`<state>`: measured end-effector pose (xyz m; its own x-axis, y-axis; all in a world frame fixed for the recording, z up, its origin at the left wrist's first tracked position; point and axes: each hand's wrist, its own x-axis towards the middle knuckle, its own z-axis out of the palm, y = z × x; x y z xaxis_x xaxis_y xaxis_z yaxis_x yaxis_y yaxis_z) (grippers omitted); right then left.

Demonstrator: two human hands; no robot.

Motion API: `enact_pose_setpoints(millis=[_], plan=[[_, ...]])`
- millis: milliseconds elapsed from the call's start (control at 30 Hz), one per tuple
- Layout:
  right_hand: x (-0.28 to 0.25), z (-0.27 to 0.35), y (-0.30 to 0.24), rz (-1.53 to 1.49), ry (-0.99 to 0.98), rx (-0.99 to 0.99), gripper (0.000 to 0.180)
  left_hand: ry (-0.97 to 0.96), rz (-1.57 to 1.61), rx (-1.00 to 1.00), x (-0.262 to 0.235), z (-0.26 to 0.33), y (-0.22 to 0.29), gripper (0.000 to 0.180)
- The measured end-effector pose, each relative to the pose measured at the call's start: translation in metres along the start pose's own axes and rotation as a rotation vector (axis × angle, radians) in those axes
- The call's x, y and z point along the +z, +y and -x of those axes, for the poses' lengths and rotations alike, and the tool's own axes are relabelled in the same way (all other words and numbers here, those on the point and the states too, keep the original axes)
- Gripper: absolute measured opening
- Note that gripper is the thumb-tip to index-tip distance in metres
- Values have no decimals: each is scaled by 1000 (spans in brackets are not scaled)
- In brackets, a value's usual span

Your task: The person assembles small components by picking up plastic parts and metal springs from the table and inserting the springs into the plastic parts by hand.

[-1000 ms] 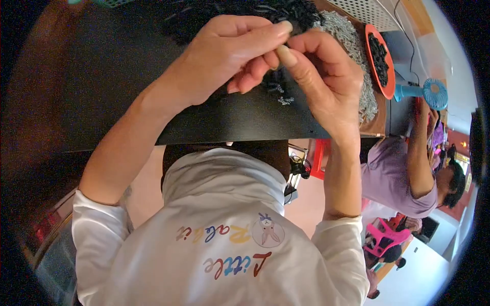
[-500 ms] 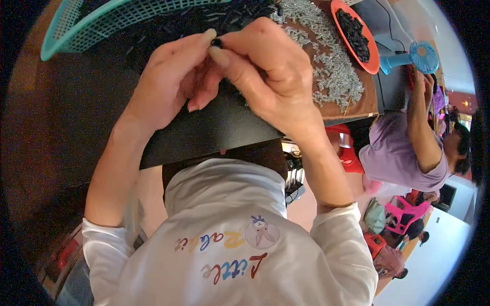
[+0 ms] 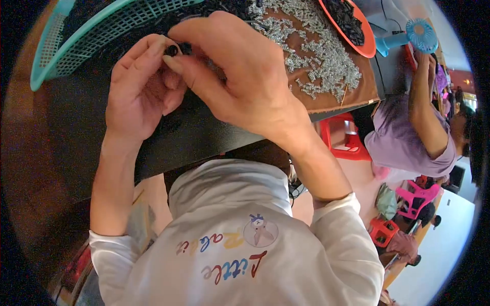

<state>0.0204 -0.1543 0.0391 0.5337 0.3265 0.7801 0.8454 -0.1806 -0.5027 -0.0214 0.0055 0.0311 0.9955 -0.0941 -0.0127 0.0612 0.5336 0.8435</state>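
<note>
A small black part with a round, hollow-looking end (image 3: 172, 50) sits among my fingertips above the dark table. My left hand (image 3: 143, 89) has its thumb and forefinger closed at the part's left side, the other fingers curled below. From the right, my right hand (image 3: 242, 71) pinches close around the same part, with thumb and forefinger at its edge. Whether it is one piece or two joined pieces I cannot tell. Behind my hands lies a loose spread of black pieces (image 3: 153, 23), partly hidden by my right hand.
A teal mesh basket (image 3: 76, 58) holds black pieces at the far left. Many small metal springs (image 3: 326, 71) lie on a brown cloth (image 3: 316, 102). Right of them are an orange-red plate (image 3: 368, 48) of black pieces and a blue fan (image 3: 421, 35). A person in purple (image 3: 413, 132) sits at right.
Both hands have moved left and slightly nearer the basket with the black part between them. More of the part's round end now shows. The view has shifted a little.
</note>
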Motion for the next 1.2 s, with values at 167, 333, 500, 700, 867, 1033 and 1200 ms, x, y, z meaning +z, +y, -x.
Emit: enact_pose_setpoints(millis=[167, 333, 500, 700, 867, 1033, 1200], plan=[[-1, 6, 2, -33, -45, -16, 12, -19, -37, -59, -5, 1, -3, 27], [-14, 2, 4, -55, -115, 18, 14, -26, -17, -69, -1, 0, -3, 27], [-95, -4, 29, 161, -361, 365, 17, -141, 30, -49, -3, 2, 0, 24], [-163, 4, 33, 341, -681, 507, 17, -98, -5, -65, -5, 4, 2, 23], [-198, 36, 25, 330, -722, 645, 15, -115, -2, -102, -4, 7, 3, 24], [-221, 53, 9, 477, -730, 603, 9, -102, -67, -75, -1, 7, 5, 25], [-231, 60, 12, 487, -702, 541, 15, -86, -86, -99, 0, 1, 6, 29]])
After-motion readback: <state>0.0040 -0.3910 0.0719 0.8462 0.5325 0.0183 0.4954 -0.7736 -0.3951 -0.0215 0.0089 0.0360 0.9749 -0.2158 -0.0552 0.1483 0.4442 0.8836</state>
